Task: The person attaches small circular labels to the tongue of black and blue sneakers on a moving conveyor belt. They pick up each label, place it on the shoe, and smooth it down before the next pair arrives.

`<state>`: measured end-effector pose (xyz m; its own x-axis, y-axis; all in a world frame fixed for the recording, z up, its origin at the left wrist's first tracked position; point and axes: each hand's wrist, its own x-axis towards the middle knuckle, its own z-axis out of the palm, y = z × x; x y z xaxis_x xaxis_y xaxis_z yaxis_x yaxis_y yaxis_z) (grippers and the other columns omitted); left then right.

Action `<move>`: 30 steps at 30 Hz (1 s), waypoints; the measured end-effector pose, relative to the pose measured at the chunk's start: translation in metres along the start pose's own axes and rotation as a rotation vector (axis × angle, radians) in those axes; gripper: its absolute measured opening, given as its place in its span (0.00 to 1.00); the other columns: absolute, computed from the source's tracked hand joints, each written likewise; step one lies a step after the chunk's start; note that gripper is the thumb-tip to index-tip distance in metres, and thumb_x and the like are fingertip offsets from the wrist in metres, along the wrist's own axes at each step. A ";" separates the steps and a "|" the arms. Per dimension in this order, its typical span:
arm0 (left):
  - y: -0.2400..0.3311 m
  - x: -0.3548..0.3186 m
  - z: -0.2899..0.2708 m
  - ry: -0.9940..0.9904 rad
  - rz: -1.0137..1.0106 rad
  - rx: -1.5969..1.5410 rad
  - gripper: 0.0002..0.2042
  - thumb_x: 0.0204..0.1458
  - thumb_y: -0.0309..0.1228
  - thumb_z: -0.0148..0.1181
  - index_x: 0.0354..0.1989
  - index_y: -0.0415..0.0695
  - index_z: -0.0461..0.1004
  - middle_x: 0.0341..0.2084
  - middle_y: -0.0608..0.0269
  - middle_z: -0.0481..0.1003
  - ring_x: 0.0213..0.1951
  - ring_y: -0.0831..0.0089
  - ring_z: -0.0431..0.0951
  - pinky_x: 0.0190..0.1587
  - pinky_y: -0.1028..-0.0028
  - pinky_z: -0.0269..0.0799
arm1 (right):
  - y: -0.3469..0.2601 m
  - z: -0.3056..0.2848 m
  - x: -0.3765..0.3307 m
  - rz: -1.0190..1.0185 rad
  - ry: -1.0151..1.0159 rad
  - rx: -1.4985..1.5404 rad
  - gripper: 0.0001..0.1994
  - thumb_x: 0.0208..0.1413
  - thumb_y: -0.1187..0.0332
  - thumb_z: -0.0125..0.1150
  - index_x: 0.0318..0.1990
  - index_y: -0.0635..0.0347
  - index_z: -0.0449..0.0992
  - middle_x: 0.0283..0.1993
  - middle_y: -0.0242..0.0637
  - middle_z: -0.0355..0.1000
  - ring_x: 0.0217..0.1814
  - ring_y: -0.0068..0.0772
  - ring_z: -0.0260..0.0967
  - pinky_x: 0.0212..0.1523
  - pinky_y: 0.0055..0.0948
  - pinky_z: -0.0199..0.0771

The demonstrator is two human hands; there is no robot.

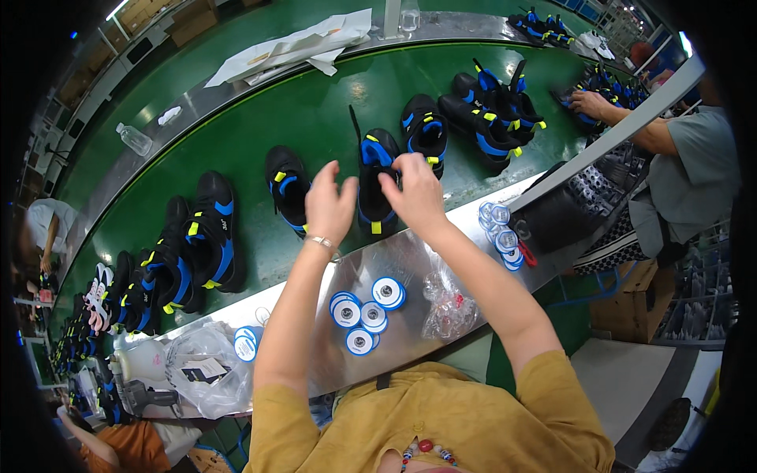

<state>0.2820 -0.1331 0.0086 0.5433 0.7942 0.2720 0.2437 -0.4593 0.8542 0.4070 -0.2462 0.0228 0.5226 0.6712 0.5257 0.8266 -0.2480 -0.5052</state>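
Observation:
A black and blue shoe (377, 193) stands on the green belt in front of me, its strap up and its blue tongue pulled out. At its left side is my left hand (330, 206), thumb and fingers apart, with nothing visible in it. My right hand (415, 191) is over the right edge of the same shoe's opening, its thumb apart from its curled fingers. No held thing shows there. Another black shoe (285, 185) stands just left of my left hand. Beyond my right hand is a further shoe (426, 130) with a yellow heel tab.
Round blue and white discs (360, 315) lie in piles on the metal ledge (315, 370), near clear plastic bags (449, 307). More shoes (493, 118) stand along the green belt (260, 110). A grey post (615, 134) slants at the right, before a co-worker's arm (631, 122).

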 end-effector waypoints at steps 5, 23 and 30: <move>-0.024 0.020 0.039 -0.145 0.009 0.126 0.22 0.46 0.30 0.59 0.52 0.37 0.71 0.43 0.45 0.77 0.45 0.52 0.78 0.49 0.62 0.72 | 0.018 0.025 0.002 0.220 -0.185 0.046 0.24 0.51 0.66 0.61 0.54 0.64 0.63 0.46 0.54 0.71 0.49 0.57 0.69 0.47 0.45 0.72; -0.029 -0.004 0.040 0.141 0.011 0.134 0.13 0.47 0.28 0.57 0.42 0.38 0.75 0.34 0.48 0.78 0.35 0.50 0.79 0.38 0.60 0.75 | 0.016 0.011 -0.011 -0.403 -0.128 -0.119 0.18 0.48 0.79 0.56 0.49 0.65 0.72 0.53 0.50 0.67 0.42 0.48 0.71 0.45 0.39 0.74; 0.000 -0.013 0.039 0.105 0.089 0.162 0.11 0.51 0.32 0.57 0.41 0.41 0.75 0.36 0.50 0.77 0.37 0.49 0.78 0.39 0.59 0.73 | -0.036 0.010 0.046 -0.018 -0.279 -0.053 0.16 0.47 0.73 0.59 0.43 0.65 0.65 0.41 0.54 0.65 0.38 0.60 0.71 0.40 0.46 0.75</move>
<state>0.3058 -0.1590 -0.0126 0.4838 0.7808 0.3954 0.3293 -0.5810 0.7443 0.3989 -0.1994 0.0584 0.4366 0.8401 0.3220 0.8488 -0.2660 -0.4569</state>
